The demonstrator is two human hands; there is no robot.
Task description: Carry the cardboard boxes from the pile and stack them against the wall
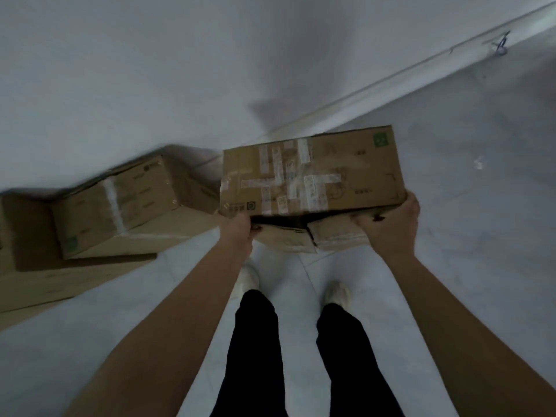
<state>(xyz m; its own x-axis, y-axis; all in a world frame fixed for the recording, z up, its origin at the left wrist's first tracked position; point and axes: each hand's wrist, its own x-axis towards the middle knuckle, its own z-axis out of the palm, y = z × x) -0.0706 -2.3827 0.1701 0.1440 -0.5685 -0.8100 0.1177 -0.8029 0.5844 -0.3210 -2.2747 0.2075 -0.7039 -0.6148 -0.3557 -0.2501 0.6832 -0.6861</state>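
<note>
A brown cardboard box [313,173] with crossed strips of clear tape and a green mark on its top hangs in the air in front of me. My left hand [239,228] grips its near left bottom corner. My right hand [391,221] grips its near right bottom corner. The box's near flaps sag open below it. Against the white wall [120,70] at the left stand other cardboard boxes [114,203], one on top of larger ones.
The floor [466,176] is pale grey tile, with a white skirting board [391,76] running up to the right along the wall. My legs in black trousers and light shoes stand below the box. A small object [501,45] lies by the skirting at the far right.
</note>
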